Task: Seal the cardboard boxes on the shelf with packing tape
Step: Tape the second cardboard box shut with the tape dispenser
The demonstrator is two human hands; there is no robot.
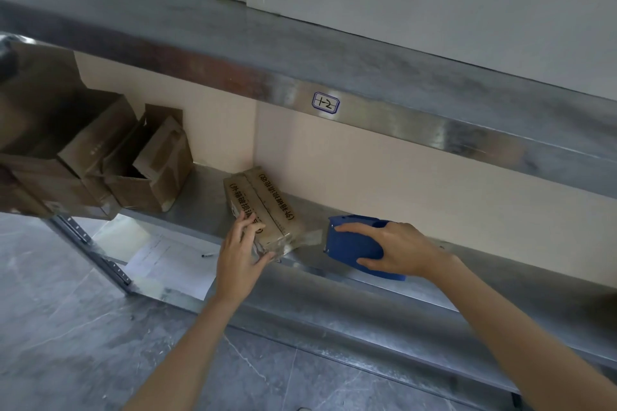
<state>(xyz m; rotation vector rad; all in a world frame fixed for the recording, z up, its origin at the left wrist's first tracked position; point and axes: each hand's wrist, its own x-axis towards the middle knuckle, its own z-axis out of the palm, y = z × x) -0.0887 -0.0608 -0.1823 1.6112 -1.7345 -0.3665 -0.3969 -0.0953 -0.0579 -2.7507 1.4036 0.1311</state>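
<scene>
Taping one box (263, 210), two open boxes (147, 163) beside.

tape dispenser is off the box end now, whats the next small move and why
Probably snap the blue tape dispenser away to cut the tape. A clear strip spans from the printed box to the dispenser in the right hand, while the left hand holds the box's near end on the shelf, ready to press the tail down.
</scene>
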